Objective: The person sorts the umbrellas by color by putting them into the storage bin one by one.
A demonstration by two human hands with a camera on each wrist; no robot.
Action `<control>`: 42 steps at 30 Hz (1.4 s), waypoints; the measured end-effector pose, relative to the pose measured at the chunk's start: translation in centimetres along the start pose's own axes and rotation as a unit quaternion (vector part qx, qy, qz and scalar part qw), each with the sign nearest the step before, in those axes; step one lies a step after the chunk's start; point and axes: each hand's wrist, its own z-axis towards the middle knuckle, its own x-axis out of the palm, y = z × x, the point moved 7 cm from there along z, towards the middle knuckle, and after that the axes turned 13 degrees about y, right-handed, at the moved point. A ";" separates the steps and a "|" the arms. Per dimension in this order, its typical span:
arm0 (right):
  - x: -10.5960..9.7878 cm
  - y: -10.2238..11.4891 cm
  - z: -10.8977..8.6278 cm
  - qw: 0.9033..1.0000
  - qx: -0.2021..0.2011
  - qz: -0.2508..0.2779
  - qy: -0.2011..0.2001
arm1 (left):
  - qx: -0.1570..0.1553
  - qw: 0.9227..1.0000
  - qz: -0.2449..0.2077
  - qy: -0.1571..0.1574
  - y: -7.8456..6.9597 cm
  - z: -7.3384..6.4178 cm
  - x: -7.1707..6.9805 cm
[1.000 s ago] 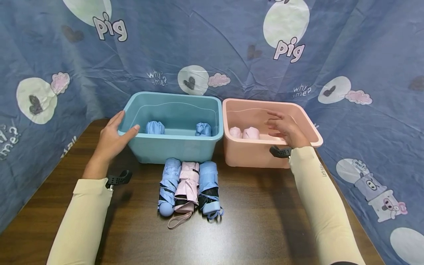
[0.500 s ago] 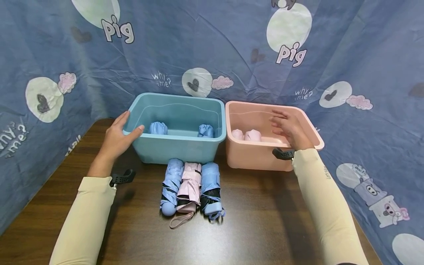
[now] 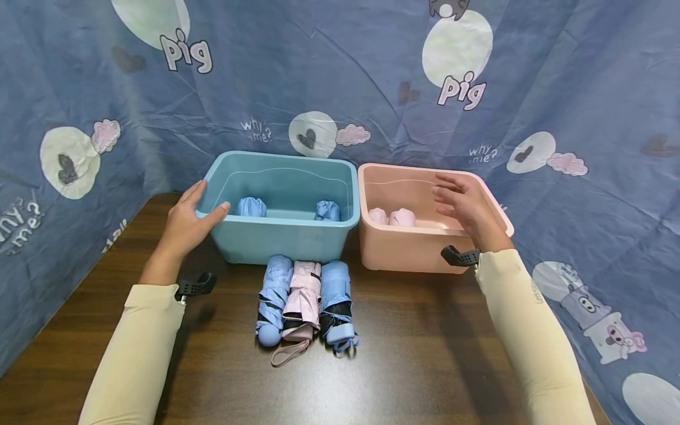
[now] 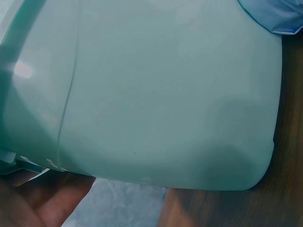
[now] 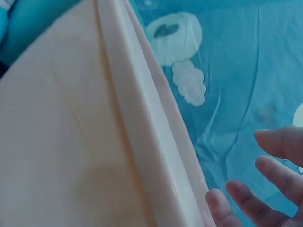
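My left hand (image 3: 186, 221) is at the left end of the blue plastic bin (image 3: 281, 242), thumb and fingers spread around its front corner. In the left wrist view its fingers (image 4: 61, 198) show beside the bin's rim. My right hand (image 3: 464, 203) hovers over the right part of the pink bin (image 3: 404, 251), fingers loosely spread and holding nothing. Three folded umbrellas lie side by side before the blue bin: a blue umbrella (image 3: 275, 295), a pink umbrella (image 3: 303, 298) and another blue umbrella (image 3: 336, 298), the last with a blue strap.
Inside the blue bin are two blue fabric bundles (image 3: 252, 207), partly hidden by its front wall. Two pink bundles (image 3: 402, 217) sit at the left in the pink bin. Both bins stand side by side on the dark wooden table (image 3: 404, 354), against a printed blue cloth (image 3: 361, 71).
The head view has shifted slightly. My right wrist has drawn a little back and to the right over the pink bin. My left hand stays at the blue bin; the umbrellas have not moved.
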 end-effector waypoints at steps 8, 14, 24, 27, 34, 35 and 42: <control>1.5 0.6 -1.9 0.999 -0.032 0.014 0.022 | -0.002 1.000 0.001 0.003 0.0 0.0 0.1; 3.2 1.0 -3.1 0.997 -0.065 -0.016 0.045 | -0.004 1.000 0.002 0.002 0.1 0.0 0.1; 5.8 1.6 -5.0 0.990 -0.127 -0.017 0.066 | -0.001 1.000 0.002 -0.002 0.2 0.0 0.1; 6.8 1.5 -5.5 0.989 -0.126 -0.004 0.078 | 0.003 1.000 0.007 -0.005 0.1 0.0 -0.1; 9.7 0.6 -6.2 0.985 -0.125 -0.012 0.121 | 0.001 1.000 0.007 -0.008 0.0 -0.1 -0.1; 10.0 0.4 -6.3 0.984 -0.123 -0.017 0.126 | 0.000 1.000 0.005 -0.007 0.0 -0.1 0.0; 12.5 -1.7 -6.1 0.977 -0.126 -0.047 0.163 | 0.000 1.000 0.003 -0.008 -0.1 -0.1 0.0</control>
